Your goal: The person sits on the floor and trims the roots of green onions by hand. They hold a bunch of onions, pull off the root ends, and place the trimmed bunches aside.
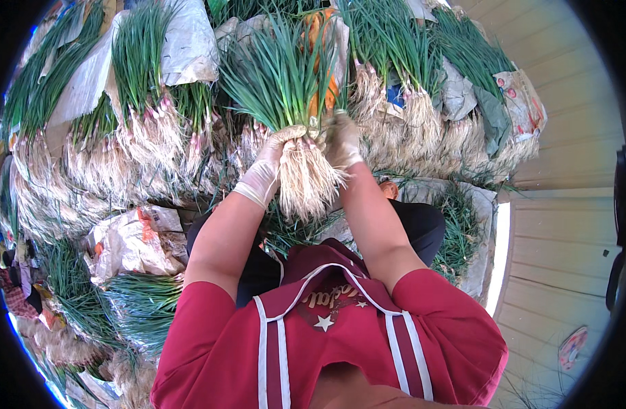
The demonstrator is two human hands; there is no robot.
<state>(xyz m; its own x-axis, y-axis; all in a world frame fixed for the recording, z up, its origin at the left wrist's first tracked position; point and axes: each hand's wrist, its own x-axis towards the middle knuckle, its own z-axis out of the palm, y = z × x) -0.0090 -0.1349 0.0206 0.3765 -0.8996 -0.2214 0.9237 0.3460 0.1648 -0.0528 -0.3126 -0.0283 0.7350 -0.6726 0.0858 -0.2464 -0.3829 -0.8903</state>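
My left hand point(282, 143), in a pale, soiled glove, is shut around a bunch of scallion-like plants point(287, 84). Its green leaves fan upward, away from me, and a thick tuft of whitish roots point(309, 179) hangs below my fist. On the right side of the same bunch, close to its base, is my right hand point(342, 138), also gloved. Motion blurs its fingers, so their grip on the stems or on something else is unclear. Behind the bunch, an orange plastic bag point(315, 36) shows between the leaves.
Rows of similar bunches point(149, 97) lie ahead, partly covered by woven plastic sacks point(189, 46). More bunches point(144, 304) and a crumpled sack point(137, 240) are at my left. Loose green leaves point(453, 230) lie on sheeting at my right, beside a panelled surface point(558, 245).
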